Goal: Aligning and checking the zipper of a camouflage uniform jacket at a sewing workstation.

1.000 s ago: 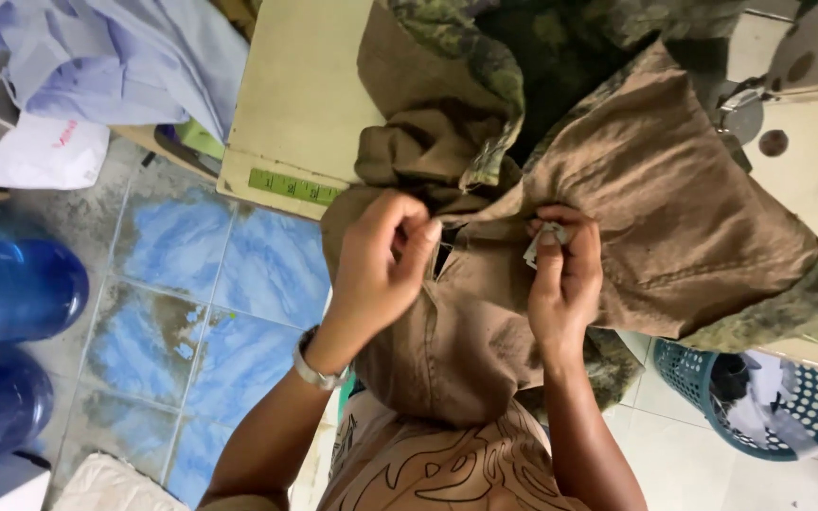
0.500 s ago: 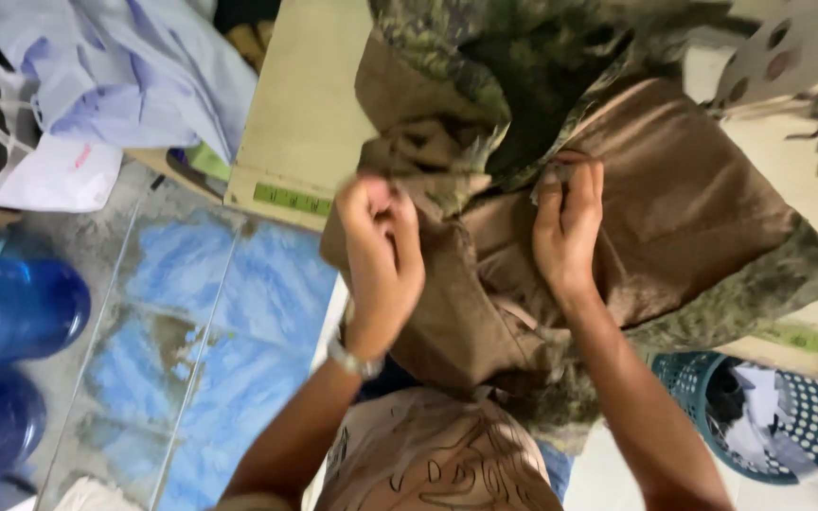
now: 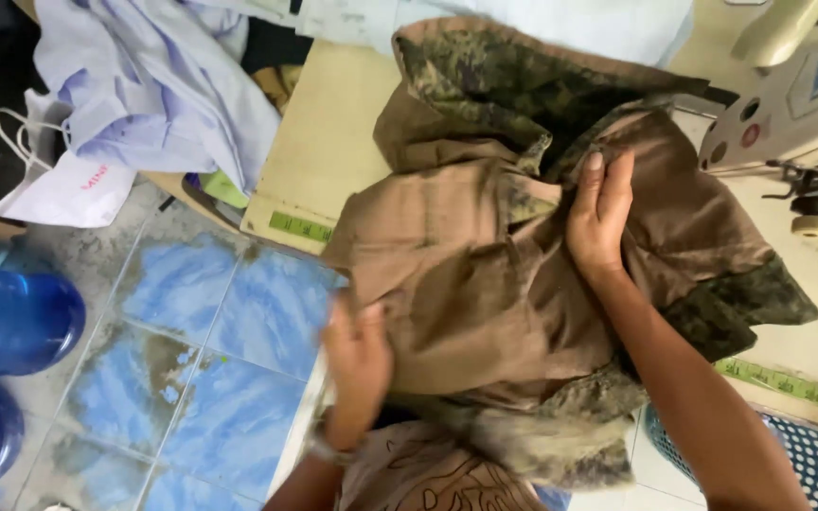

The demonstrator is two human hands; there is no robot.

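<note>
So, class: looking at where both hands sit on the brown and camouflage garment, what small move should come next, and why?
Probably the left hand should draw the low edge of the garment flat. The right hand already presses a fold near the sewing machine, while the cloth lies bunched and hangs over the table edge.

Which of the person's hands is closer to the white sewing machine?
The right hand. It rests flat on the brown and camouflage garment, a little left of the sewing machine. The left hand is far lower left, at the garment's bottom edge near the table's corner.
</note>
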